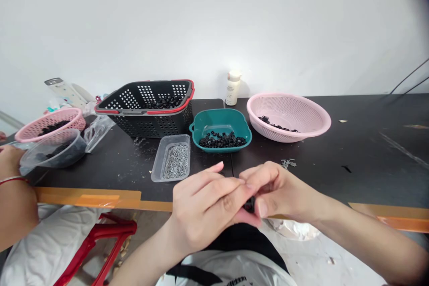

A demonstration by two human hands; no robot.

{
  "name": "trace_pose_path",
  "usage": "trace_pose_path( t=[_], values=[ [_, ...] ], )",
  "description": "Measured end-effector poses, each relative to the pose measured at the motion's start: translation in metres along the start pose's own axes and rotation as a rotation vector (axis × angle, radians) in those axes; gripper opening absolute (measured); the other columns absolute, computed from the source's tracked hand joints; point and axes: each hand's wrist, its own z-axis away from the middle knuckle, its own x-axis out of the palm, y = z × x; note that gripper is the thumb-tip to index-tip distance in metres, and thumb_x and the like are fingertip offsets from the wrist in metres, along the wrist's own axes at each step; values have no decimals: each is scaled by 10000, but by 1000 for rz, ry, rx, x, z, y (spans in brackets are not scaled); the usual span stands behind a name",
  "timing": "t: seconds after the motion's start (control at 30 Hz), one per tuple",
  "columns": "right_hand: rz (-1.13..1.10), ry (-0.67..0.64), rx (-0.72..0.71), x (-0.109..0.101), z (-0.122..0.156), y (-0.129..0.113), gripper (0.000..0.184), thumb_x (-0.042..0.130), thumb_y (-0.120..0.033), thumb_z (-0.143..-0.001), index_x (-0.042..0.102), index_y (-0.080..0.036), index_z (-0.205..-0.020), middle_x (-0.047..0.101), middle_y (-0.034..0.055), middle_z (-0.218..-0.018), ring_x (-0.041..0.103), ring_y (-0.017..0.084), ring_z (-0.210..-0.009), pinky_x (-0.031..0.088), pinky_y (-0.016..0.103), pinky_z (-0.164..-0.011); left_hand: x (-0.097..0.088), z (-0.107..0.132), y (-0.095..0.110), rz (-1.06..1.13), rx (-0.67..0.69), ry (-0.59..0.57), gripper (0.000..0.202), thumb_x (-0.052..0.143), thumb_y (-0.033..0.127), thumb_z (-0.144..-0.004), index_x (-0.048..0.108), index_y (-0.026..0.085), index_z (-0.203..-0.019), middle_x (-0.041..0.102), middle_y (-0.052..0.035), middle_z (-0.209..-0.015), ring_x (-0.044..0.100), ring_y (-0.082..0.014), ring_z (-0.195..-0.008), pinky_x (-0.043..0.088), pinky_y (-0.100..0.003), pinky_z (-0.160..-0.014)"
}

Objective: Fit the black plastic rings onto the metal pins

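Observation:
My left hand (208, 205) and my right hand (281, 192) meet above the table's front edge, fingers pressed together around a small black plastic part (249, 204). Most of that part is hidden by my fingers, so its full shape does not show. Just beyond my left hand lies a clear plastic tray (159, 165) with many small metal pins (177, 161). Behind the hands sits a teal basin (217, 118) holding many small black parts (223, 140). A little pile of metal pins (288, 163) rests on the table past my right hand.
At the back stand a black basket (150, 123) with red handles, a cream bottle (233, 89) and a pink colander (295, 111), both containers with black parts. On the left are a pink basket (77, 120), a clear bowl (73, 149) and another person's arm (15, 192) beside a red stool (110, 230).

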Motion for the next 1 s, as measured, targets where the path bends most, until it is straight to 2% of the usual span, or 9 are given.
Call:
trace_pose_path(
  t=[0.13, 0.3, 0.37, 0.5, 0.6, 0.7, 0.77, 0.9, 1.0],
  values=[
    [46, -19, -35, 2, -5, -9, 164, 825, -162, -701, 799, -233, -847, 605, -30, -637, 607, 84, -576, 531, 201, -548, -1, 2, 1, 67, -45, 26, 249, 616, 344, -889, 718, 117, -895, 750, -19, -771, 692, -87, -731, 601, -255, -848],
    [95, 2, -14, 0, -9, -11, 160, 825, -153, -699, 799, -234, -835, 601, -40, -626, 603, 75, -570, 537, 194, -555, 3, 5, -4, 94, -74, 55, 244, 632, 364, -869, 716, 141, -923, 749, -15, -793, 674, -105, -742, 616, -295, -816],
    [91, -4, 4, -3, -9, -7, 119, 812, -221, -731, 797, -215, -849, 631, -22, -648, 612, 82, -591, 542, 201, -572, 4, 5, -5, 82, -92, 74, 237, 637, 357, -866, 713, 139, -924, 750, -19, -806, 674, -112, -756, 613, -306, -830],
    [-19, -21, 75, -7, -8, 4, 181, 783, -332, -768, 789, -210, -901, 686, 9, -741, 632, 87, -640, 545, 210, -617, 4, 6, -3, 61, -97, 92, 214, 641, 317, -874, 715, 120, -915, 744, -27, -798, 679, -110, -757, 599, -296, -859],
    [-68, -19, 55, -3, -4, 9, 162, 793, -276, -763, 786, -233, -919, 657, -12, -736, 619, 72, -642, 538, 197, -632, 2, 8, -1, 61, -97, 64, 229, 628, 322, -882, 718, 115, -925, 745, -25, -797, 687, -106, -757, 595, -271, -857],
    [-15, 0, -26, 3, -3, 5, 145, 789, -183, -758, 792, -237, -893, 602, -34, -691, 580, 54, -607, 512, 171, -598, -1, 10, -1, 117, -108, 19, 238, 635, 327, -875, 715, 116, -947, 754, -29, -838, 696, -105, -771, 593, -254, -860],
    [22, 26, -5, 6, -4, -1, 139, 774, -153, -767, 792, -229, -882, 597, -38, -687, 565, 49, -591, 505, 172, -594, -2, 11, -2, 128, -121, 17, 230, 636, 323, -875, 714, 121, -952, 754, -28, -848, 696, -105, -772, 594, -254, -855],
    [9, 61, 143, 5, -8, -8, 103, 791, -253, -759, 785, -194, -843, 674, -9, -710, 604, 78, -632, 514, 212, -636, -1, 12, -5, -24, -83, 54, 188, 648, 288, -874, 708, 128, -952, 749, -10, -808, 700, -110, -759, 591, -278, -884],
    [41, 175, 154, 4, -9, -7, 181, 784, -355, -761, 773, -187, -829, 703, -2, -702, 621, 86, -648, 508, 212, -658, 0, 12, -7, -154, -49, 76, 155, 672, 242, -862, 701, 130, -965, 750, -6, -818, 695, -112, -723, 582, -300, -907]
  ],
)
